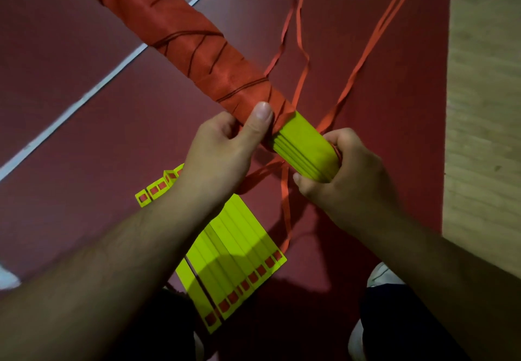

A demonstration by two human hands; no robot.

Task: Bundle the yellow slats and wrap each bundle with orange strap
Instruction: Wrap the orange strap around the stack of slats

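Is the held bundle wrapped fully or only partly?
Partly: strap covers most of the bundle, but its yellow end beside the right hand is bare.

The floor is a dark red mat (pixel 70 50) with white lines (pixel 93 91) across it. Pale wooden floor (pixel 485 107) runs along the mat's right edge. The light is dim.

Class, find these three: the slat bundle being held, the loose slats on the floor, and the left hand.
Slat bundle (pixel 306 146): head view, its bare yellow top face.
Loose slats (pixel 239 245): head view, middle of the row.
Left hand (pixel 220 155): head view, back of the hand.
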